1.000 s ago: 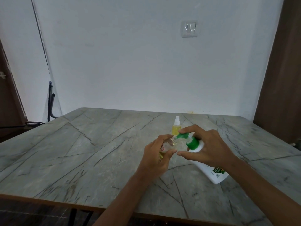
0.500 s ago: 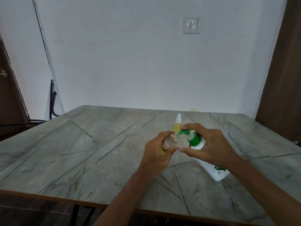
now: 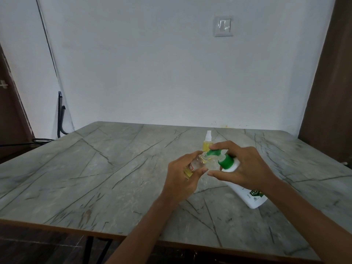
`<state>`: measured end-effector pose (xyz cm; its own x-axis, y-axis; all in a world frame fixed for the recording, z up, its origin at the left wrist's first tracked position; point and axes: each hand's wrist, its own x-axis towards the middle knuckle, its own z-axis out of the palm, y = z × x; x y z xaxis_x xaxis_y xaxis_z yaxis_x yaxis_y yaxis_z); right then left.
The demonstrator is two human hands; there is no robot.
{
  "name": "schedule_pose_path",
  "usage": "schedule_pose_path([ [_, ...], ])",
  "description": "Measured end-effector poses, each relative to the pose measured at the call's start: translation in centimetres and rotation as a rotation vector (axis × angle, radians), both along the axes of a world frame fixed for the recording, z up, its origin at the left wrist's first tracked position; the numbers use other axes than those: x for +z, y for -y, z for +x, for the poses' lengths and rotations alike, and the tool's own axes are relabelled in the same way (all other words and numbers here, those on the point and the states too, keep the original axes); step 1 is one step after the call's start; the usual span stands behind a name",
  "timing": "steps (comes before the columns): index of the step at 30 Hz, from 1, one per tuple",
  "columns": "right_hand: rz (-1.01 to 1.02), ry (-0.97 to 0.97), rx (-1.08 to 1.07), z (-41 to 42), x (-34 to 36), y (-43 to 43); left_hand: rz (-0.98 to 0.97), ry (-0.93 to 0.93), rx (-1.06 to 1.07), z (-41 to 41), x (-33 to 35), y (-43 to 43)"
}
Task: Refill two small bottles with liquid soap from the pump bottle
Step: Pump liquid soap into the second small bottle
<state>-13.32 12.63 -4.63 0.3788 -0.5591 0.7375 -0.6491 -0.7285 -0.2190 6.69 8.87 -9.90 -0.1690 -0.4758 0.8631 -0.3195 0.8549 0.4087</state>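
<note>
Left hand [image 3: 182,175]: grips small clear bottle [image 3: 198,162], mouth at green pump spout [image 3: 214,153].
Right hand [image 3: 246,168]: grips tilted pump bottle [image 3: 249,193].
Behind: yellow bottle [image 3: 207,144] upright on counter [image 3: 95,168], partly hidden by the hands.

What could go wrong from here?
1. The small bottle in the left hand is tilted, its narrow mouth at the green nozzle: a slight slip could put soap on the table.
2. The capped yellow bottle stands close behind the right hand on the pump bottle; it could get knocked over.
</note>
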Motion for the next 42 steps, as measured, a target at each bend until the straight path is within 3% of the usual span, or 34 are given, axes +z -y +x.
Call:
schedule_pose_path([
  [10, -0.011, 0.062, 0.047, -0.13, -0.18, 0.45, -0.025, 0.052, -0.038, 0.04, -0.24, 0.36],
  [20, -0.096, -0.100, -0.052, -0.16, -0.35, 0.13, 0.038, 0.004, -0.028, 0.01, -0.12, 0.28],
  [42, -0.001, 0.050, 0.039, 0.13, -0.02, 0.43, -0.013, 0.032, -0.055, 0.04, -0.23, 0.17],
])
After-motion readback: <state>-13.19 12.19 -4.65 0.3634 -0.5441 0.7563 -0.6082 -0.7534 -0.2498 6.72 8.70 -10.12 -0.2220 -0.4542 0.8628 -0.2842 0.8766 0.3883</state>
